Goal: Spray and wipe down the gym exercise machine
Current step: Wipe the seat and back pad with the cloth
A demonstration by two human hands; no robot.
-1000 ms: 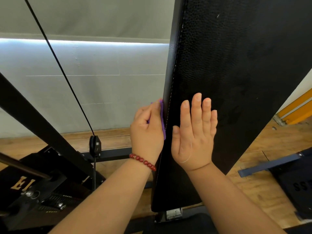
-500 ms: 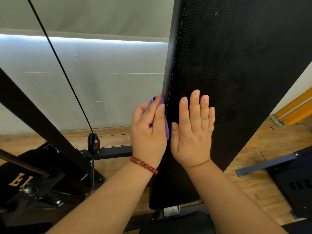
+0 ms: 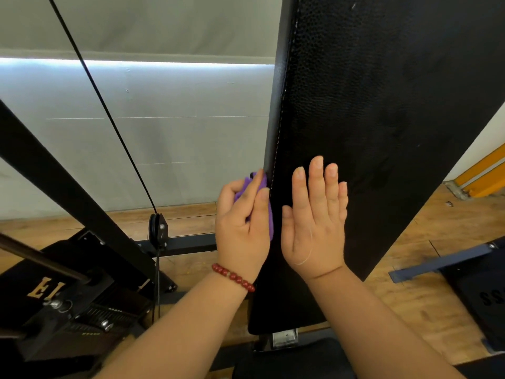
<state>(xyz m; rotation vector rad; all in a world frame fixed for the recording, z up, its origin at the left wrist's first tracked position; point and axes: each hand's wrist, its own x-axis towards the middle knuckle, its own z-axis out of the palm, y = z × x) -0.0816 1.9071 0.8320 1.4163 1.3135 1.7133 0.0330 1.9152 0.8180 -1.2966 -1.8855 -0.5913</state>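
Observation:
The machine's tall black padded backrest (image 3: 382,105) stands upright and fills the right half of the view. My left hand (image 3: 241,228), with a red bead bracelet on the wrist, holds a purple cloth (image 3: 269,217) and presses it against the pad's left side edge. Most of the cloth is hidden behind my fingers. My right hand (image 3: 314,222) lies flat on the pad's front face with straight fingers, just right of the stitched seam. No spray bottle is in view.
A black slanted frame beam (image 3: 68,187) and a thin cable (image 3: 109,116) running to a pulley (image 3: 157,231) stand to the left. A weight stack housing (image 3: 54,310) sits lower left. A blue-grey frame bar (image 3: 442,263) lies on the wooden floor at right.
My left hand has shifted slightly on the pad's side edge, and more purple cloth shows above my fingers. My right hand has stayed flat on the pad.

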